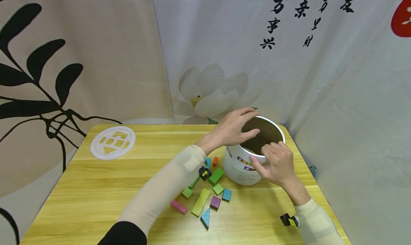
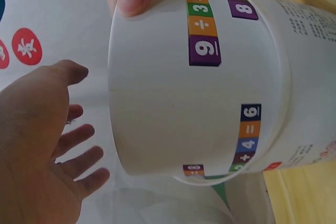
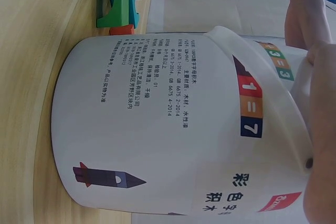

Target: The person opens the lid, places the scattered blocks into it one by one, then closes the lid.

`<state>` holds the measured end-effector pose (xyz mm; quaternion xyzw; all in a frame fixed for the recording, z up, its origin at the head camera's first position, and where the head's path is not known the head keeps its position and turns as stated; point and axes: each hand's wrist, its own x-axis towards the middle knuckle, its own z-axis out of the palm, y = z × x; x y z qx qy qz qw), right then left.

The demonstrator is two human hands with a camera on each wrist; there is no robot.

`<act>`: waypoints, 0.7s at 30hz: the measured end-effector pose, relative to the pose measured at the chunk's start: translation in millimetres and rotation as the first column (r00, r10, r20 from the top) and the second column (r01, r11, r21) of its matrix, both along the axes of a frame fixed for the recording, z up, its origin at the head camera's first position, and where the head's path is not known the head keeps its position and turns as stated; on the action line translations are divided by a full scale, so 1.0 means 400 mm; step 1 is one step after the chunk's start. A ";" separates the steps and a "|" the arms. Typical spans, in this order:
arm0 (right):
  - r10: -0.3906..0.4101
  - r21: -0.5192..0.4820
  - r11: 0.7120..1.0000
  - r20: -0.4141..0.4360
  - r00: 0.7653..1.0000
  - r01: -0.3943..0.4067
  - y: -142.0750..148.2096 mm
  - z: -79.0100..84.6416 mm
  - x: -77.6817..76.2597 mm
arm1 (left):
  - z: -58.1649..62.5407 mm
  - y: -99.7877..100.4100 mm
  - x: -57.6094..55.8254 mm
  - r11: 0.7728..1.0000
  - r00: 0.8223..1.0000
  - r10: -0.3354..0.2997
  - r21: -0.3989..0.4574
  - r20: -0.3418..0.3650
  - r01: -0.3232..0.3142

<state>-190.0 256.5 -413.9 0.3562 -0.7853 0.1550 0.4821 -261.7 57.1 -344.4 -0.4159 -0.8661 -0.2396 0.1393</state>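
Note:
A white bucket (image 1: 245, 173) with coloured number prints stands at the right of the table, tipped slightly, its dark inside facing up. My right hand (image 1: 277, 163) grips its near right rim, the thumb (image 2: 131, 1) on the outer wall and the other fingers curled over the edge. My left hand (image 1: 232, 127) hovers at the bucket's mouth on the left, fingers extended and apart. In the left wrist view a gap shows between that hand and the bucket wall. The right wrist view shows printed text and a rocket (image 3: 110, 178) on the bucket's side.
Several loose wooden blocks lie left of the bucket, among them a yellow bar (image 1: 201, 202), a blue triangle (image 1: 205, 218) and a purple block (image 1: 215, 202). A white lid (image 1: 94, 148) with shaped cutouts lies at the table's back left. Printed curtains (image 1: 205, 41) hang behind the table (image 1: 96, 195).

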 end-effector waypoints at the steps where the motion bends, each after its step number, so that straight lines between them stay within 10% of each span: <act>1: 0.000 0.002 1.000 0.000 1.000 0.000 0.000 0.000 0.000 | -0.001 -0.004 0.001 1.000 1.000 0.015 -0.013 -0.008 -0.015; 21: -0.005 -0.008 1.000 0.008 1.000 0.005 0.004 -0.004 -0.004 | -0.073 -0.200 0.041 0.987 0.989 0.148 -0.063 -0.020 -0.149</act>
